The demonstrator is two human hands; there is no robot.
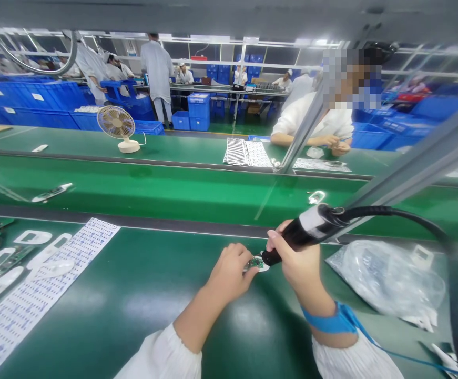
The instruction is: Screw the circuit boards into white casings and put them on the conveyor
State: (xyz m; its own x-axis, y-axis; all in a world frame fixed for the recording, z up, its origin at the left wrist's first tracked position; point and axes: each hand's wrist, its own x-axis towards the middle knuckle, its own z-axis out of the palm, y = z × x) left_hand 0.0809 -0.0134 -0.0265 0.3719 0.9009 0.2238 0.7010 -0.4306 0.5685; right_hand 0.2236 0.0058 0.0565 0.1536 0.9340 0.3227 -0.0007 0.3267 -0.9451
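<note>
Near the middle of the green table, my left hand (234, 269) pinches a small white casing with a green circuit board (257, 262) in it. My right hand (297, 258) is wrapped round a black electric screwdriver (296, 234), which is tilted with its tip end down at the board. The exact contact point is too small to make out. A thick black cable leaves the tool's upper end and curves down the right side. A blue wrist strap (329, 319) circles my right wrist.
A printed sheet (47, 295) with white casings and circuit boards lies at left. A plastic bag (390, 279) sits at right, near a slanted metal post (414, 158). Beyond the green conveyor (173, 187) are a fan (117, 124) and a person handling small parts.
</note>
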